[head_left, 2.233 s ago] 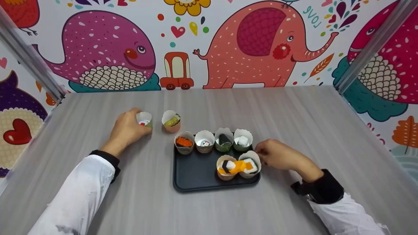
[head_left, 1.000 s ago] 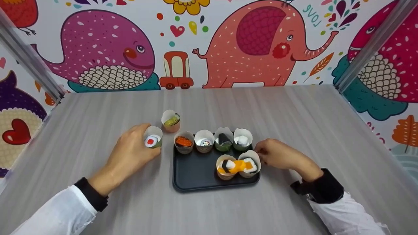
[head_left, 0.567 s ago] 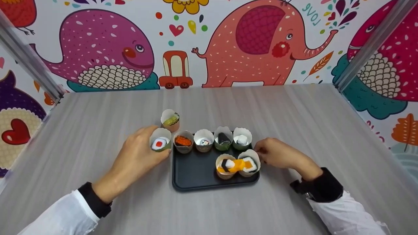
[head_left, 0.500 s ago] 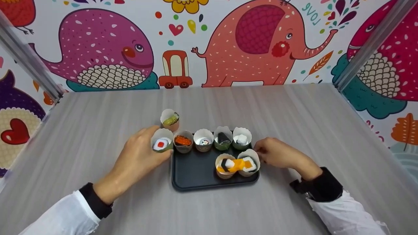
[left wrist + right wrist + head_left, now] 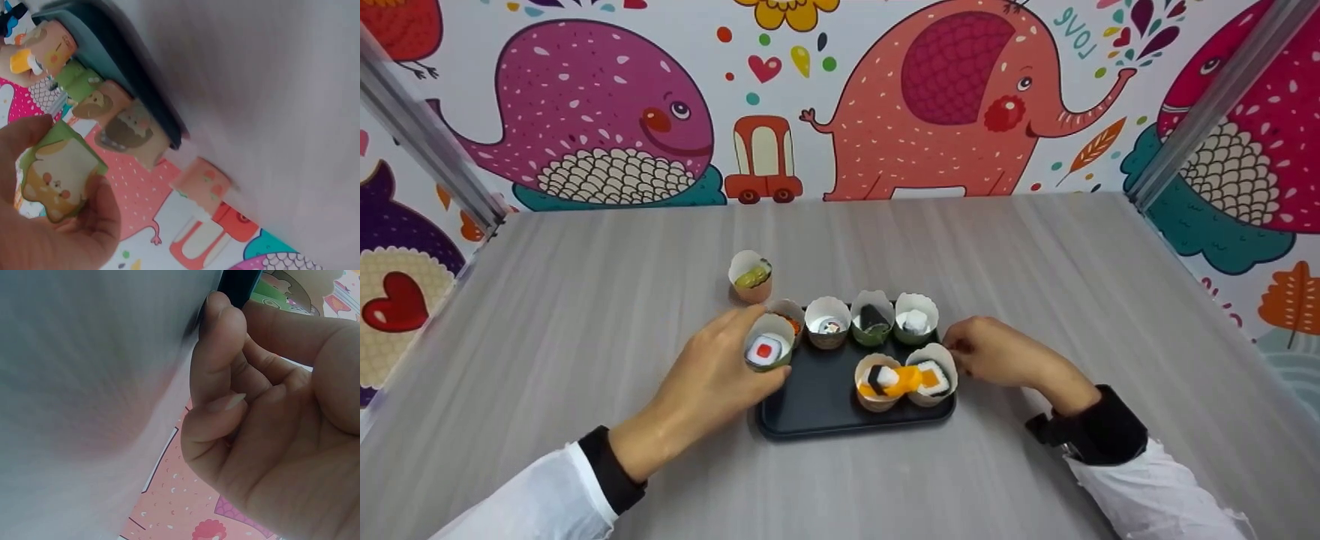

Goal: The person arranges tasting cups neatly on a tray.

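My left hand [image 5: 701,386] grips a green paper cup [image 5: 59,174] between thumb and fingers, above the left part of the black tray [image 5: 817,405]. Inside that cup sits a toy sushi roll [image 5: 764,350], white with a red centre. Along the tray's far side stands a row of paper cups; the one with orange roe [image 5: 790,322] is partly hidden behind the held cup. Two cups at the near right hold an egg-topped piece [image 5: 881,381] and a roll with an orange centre [image 5: 934,379]. My right hand [image 5: 997,352], fingers curled, pinches the tray's right edge.
Behind the tray's far left corner, a pink paper cup [image 5: 751,285] with a yellow-green piece stands on the grey table [image 5: 1035,255]. A wall [image 5: 810,135] with printed cartoon animals closes off the table's far side.
My left hand has carried the green cup from the table's left, rightward and nearer, until it is over the tray's left part. My right hand stays at the tray's edge.
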Demonstrator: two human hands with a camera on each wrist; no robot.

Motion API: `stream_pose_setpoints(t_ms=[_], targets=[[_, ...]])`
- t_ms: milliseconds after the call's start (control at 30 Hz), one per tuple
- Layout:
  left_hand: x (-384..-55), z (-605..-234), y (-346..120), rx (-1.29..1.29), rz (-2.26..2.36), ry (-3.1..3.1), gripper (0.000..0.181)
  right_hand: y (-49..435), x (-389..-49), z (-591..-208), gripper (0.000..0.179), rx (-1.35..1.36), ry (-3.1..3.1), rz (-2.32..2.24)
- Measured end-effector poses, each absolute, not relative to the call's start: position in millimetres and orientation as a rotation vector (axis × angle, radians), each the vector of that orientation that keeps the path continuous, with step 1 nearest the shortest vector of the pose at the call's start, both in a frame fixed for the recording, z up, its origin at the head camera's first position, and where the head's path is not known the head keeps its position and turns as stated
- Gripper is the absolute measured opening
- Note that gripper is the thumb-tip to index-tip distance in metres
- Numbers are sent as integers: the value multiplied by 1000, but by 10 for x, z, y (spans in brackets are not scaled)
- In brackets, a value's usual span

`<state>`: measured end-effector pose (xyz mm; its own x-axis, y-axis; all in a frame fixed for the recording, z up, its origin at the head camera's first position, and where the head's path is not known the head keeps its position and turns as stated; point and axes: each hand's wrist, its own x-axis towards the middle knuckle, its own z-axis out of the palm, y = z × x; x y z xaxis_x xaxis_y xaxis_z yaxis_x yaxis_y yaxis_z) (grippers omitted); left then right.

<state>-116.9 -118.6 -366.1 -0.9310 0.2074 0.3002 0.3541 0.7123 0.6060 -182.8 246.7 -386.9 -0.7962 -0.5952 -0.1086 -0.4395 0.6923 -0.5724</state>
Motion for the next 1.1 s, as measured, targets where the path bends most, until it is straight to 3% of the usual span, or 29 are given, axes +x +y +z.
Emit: stream_pose_setpoints(t_ms=[300, 600, 1100], targets=[[-1146, -3714, -997, -541, -1008, -2716, 60, 2479, -1826, -3877, 16, -800, 2612, -771], [-1138, -3730, -846, -633, -1038, -2729, 68, 2474, -1825, -3871, 17, -802, 2599, -786], [-1163, -3828, -709, -736, -1045, -2807, 66, 2474, -1814, -3861, 17, -807, 2604, -787]])
